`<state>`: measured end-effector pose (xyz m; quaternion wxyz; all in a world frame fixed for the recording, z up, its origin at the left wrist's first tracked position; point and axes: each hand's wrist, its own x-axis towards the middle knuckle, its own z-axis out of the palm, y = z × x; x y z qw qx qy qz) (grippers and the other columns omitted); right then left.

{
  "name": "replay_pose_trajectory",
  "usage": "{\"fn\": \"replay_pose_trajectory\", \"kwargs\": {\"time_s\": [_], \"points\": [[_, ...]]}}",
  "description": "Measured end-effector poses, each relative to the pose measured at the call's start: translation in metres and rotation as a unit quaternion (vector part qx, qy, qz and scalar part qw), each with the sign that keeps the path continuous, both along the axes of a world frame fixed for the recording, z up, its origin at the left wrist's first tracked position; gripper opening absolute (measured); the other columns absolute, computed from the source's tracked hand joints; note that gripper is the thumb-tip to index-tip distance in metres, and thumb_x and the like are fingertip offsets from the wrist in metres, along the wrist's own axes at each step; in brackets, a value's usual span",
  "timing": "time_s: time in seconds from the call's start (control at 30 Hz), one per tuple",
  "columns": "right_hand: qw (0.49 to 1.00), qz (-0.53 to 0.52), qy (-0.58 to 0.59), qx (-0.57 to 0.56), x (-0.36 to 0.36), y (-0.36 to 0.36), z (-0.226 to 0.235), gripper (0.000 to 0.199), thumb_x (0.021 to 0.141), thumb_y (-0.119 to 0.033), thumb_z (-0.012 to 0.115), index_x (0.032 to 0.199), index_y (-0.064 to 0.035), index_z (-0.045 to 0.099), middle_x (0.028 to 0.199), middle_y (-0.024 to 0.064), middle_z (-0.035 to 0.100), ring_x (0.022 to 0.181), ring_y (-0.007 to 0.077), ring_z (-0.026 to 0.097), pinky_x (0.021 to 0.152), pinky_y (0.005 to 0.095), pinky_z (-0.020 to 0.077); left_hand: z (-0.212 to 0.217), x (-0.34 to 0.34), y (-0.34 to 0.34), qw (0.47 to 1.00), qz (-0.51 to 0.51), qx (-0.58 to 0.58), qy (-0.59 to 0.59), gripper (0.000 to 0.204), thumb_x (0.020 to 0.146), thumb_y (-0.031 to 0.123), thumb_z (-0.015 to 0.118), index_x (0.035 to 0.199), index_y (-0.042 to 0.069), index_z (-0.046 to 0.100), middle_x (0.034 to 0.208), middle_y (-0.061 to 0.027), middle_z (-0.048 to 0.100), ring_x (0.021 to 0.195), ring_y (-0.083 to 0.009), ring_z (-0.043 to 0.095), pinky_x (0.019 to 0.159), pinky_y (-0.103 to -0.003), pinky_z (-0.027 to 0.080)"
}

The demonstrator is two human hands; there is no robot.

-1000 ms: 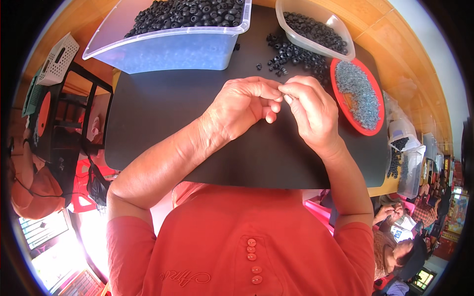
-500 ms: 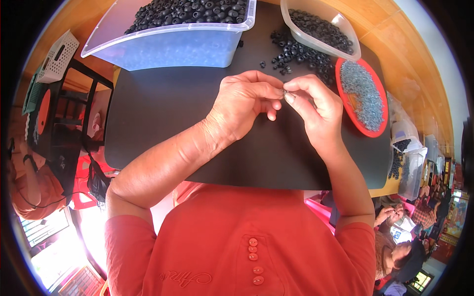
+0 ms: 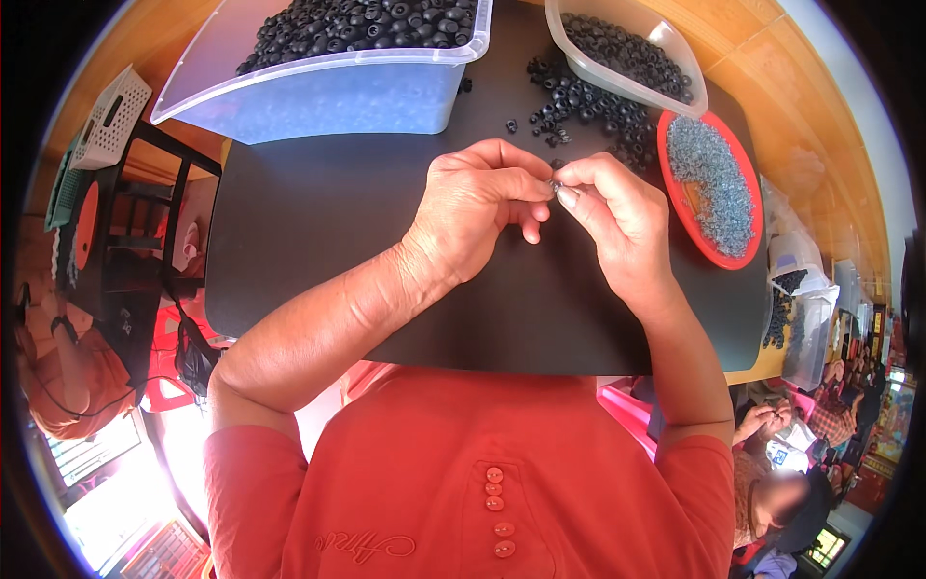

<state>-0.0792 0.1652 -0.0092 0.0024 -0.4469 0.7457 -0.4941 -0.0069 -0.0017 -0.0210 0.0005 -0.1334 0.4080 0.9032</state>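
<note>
Above the middle of the table, my left hand (image 3: 473,203) and my right hand (image 3: 622,212) meet fingertip to fingertip. Both are closed in a pinch, thumb against forefinger. A tiny piece (image 3: 556,185), partly dark, shows between the fingertips; most of it is hidden, and I cannot tell its exact shape. Just beyond the fingers lies a heap of small round black plastic parts (image 3: 603,108) with holes in them. To the right of my right hand, a red oval tray (image 3: 672,183) holds many tiny clear bluish pieces (image 3: 712,183).
A large clear bin (image 3: 338,96) full of black parts stands at the far left of the dark table (image 3: 299,222). A smaller clear tub (image 3: 617,87) of black parts sits at the far right. Other people are seated at the right (image 3: 772,492) and left (image 3: 72,357).
My hands keep the same pinch at nearly the same spot, with only slight finger movement. The view has shifted slightly.
</note>
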Motion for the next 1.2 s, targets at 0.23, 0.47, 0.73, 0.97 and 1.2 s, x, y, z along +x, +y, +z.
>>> {"fn": "replay_pose_trajectory", "kwargs": {"time_s": [0.23, 0.47, 0.73, 0.97, 1.2], "points": [[1.000, 0.010, 0.015, 0.008, 0.000, 0.002, 0.001, 0.012, 0.085, 0.007, 0.063, 0.094, 0.0000, 0.058, 0.082, 0.0110, 0.062, 0.070, 0.0218, 0.064, 0.062, 0.0301, 0.0494, -0.001, 0.000, 0.000, 1.000, -0.013, -0.011, -0.015, 0.008, 0.082, -0.007, 0.062, 0.090, -0.006, 0.061, 0.082, -0.0141, 0.064, 0.067, -0.0226, 0.064, 0.055, -0.034, 0.052], [0.998, 0.011, -0.022, 0.054, 0.000, 0.005, 0.005, 0.007, 0.086, 0.006, 0.061, 0.093, 0.0043, 0.060, 0.086, 0.0092, 0.065, 0.075, 0.0148, 0.062, 0.068, 0.0260, 0.0488, 0.000, 0.000, 0.000, 0.997, -0.012, -0.070, -0.013, 0.007, 0.080, -0.007, 0.064, 0.087, -0.006, 0.062, 0.080, -0.0127, 0.064, 0.065, -0.0203, 0.063, 0.052, -0.032, 0.051], [0.989, 0.010, 0.134, 0.056, 0.001, 0.004, -0.002, 0.019, 0.083, 0.011, 0.058, 0.101, 0.0039, 0.058, 0.083, 0.0127, 0.061, 0.070, 0.0232, 0.061, 0.064, 0.0294, 0.0488, -0.001, -0.001, 0.001, 0.997, -0.012, -0.074, -0.020, 0.007, 0.080, -0.007, 0.063, 0.086, -0.005, 0.062, 0.078, -0.0120, 0.064, 0.063, -0.0193, 0.062, 0.051, -0.031, 0.050], [0.985, -0.005, 0.165, 0.046, 0.005, -0.002, -0.006, 0.017, 0.083, 0.011, 0.059, 0.099, 0.0039, 0.058, 0.083, 0.0135, 0.060, 0.069, 0.0248, 0.060, 0.062, 0.0314, 0.0484, -0.003, -0.002, 0.000, 0.999, 0.005, -0.031, -0.016, 0.008, 0.077, -0.006, 0.066, 0.083, -0.004, 0.062, 0.074, -0.0112, 0.063, 0.056, -0.0180, 0.061, 0.046, -0.030, 0.050], [0.985, -0.027, 0.168, 0.028, 0.003, -0.002, -0.009, 0.016, 0.085, 0.011, 0.059, 0.099, 0.0033, 0.058, 0.084, 0.0141, 0.061, 0.070, 0.0255, 0.061, 0.062, 0.0318, 0.0484, 0.002, 0.001, 0.004, 0.999, 0.002, -0.037, -0.022, 0.010, 0.083, -0.003, 0.065, 0.092, -0.004, 0.062, 0.080, -0.0111, 0.063, 0.063, -0.0194, 0.062, 0.052, -0.032, 0.050]]}}
